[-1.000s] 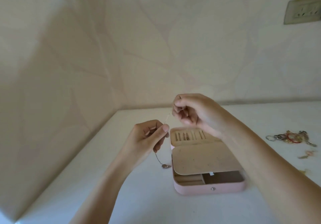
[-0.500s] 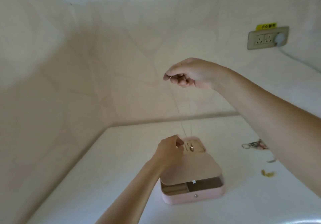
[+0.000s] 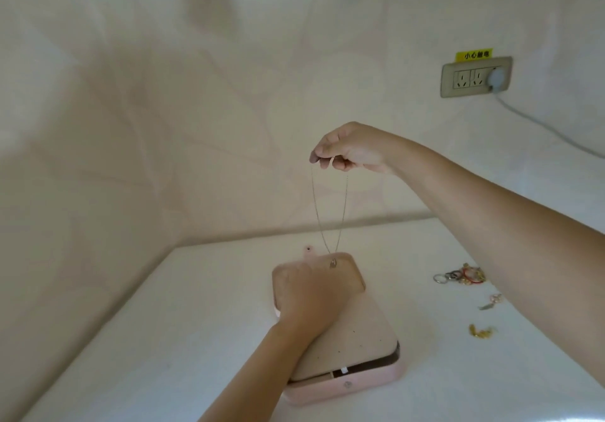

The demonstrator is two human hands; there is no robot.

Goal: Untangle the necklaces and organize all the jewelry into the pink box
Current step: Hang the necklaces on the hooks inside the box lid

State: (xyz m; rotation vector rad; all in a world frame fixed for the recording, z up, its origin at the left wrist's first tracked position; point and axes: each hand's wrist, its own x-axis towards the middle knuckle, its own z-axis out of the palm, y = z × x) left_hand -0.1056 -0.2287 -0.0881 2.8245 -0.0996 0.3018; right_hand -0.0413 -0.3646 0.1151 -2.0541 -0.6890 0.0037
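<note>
My right hand (image 3: 348, 150) is raised above the table and pinches the top of a thin necklace chain (image 3: 344, 207). The chain hangs down in a narrow loop, and its small pendant (image 3: 333, 263) dangles just over the open lid of the pink box (image 3: 343, 387). My left hand (image 3: 306, 294) lies blurred on the far part of the box, back toward me and fingers hidden. A beige inner flap (image 3: 355, 344) covers most of the box's tray, leaving a dark gap at the front right.
A pile of rings and a key ring (image 3: 460, 276) lies right of the box, with a small charm (image 3: 490, 301) and a gold piece (image 3: 480, 330) nearer me. The table sits in a wall corner, and a wall socket (image 3: 474, 76) with a cable is at the upper right.
My left hand has let go of the chain and dropped onto the box. The right hand still holds the chain up, and the pendant now hangs free over the lid.
</note>
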